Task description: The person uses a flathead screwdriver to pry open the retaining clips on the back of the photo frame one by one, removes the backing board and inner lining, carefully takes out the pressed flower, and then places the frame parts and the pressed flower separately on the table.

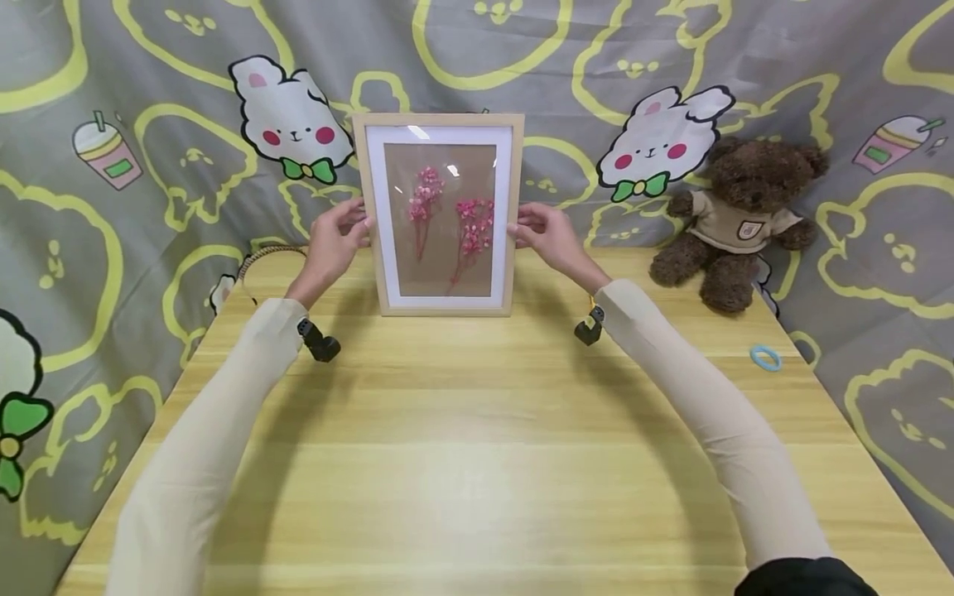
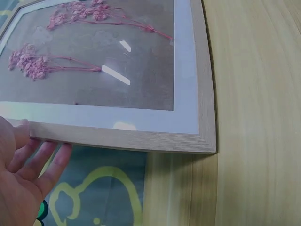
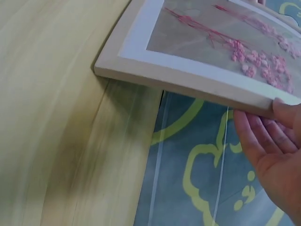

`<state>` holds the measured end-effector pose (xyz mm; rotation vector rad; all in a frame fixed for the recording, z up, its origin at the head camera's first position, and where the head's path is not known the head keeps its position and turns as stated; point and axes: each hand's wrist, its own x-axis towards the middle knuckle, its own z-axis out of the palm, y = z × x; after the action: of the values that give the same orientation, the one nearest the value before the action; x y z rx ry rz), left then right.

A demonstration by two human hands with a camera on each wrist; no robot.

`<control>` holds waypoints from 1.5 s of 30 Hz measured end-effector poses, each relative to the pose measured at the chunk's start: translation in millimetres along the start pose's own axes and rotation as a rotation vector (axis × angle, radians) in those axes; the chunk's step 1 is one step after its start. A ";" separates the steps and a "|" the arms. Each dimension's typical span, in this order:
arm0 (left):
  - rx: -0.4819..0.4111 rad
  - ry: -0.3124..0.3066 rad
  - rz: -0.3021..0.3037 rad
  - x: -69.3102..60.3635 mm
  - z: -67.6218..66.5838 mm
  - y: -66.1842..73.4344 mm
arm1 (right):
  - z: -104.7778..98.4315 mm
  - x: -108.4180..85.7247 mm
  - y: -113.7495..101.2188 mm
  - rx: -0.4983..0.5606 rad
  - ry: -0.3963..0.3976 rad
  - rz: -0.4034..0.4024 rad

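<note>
Left hand [image 1: 335,240] and right hand [image 1: 553,238] pinch 1 upright frame [image 1: 440,219], 2 pink sprigs [image 1: 425,199] inside, by its left and right edges; 1 teddy bear [image 1: 739,217] sits far right

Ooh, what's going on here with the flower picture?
A person is holding a framed picture of pink flowers upright at the table. They have two hands on it: the left hand grips one side, the right hand the other. A brown teddy bear sits at the back right, and a blue ring lies near the table's right edge.
</note>
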<state>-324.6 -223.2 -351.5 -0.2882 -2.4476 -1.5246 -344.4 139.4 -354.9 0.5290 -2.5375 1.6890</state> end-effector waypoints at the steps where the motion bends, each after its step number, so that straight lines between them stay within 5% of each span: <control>1: -0.013 0.005 -0.003 0.4 -0.8 -0.7 | -0.4 -0.5 0.1 0.002 -0.005 -0.003; 18: -0.050 -0.028 0.014 -4.2 -0.5 13.6 | -22.9 -22.5 1.0 -0.028 -0.030 -0.097; 28: -0.086 -0.063 0.102 -16.6 -5.9 15.7 | -27.5 -36.2 -5.8 -0.146 0.019 -0.158; 36: 0.056 -0.050 0.252 -23.9 -10.5 13.4 | -30.6 -38.0 -9.8 -0.174 -0.010 -0.335; 45: 0.179 -0.012 0.413 -34.4 -7.2 -2.1 | -31.7 -45.4 1.0 -0.435 -0.053 -0.636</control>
<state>-291.9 -231.9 -360.7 -0.7164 -2.3231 -1.1255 -306.7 180.0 -353.3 1.1741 -2.2926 0.8904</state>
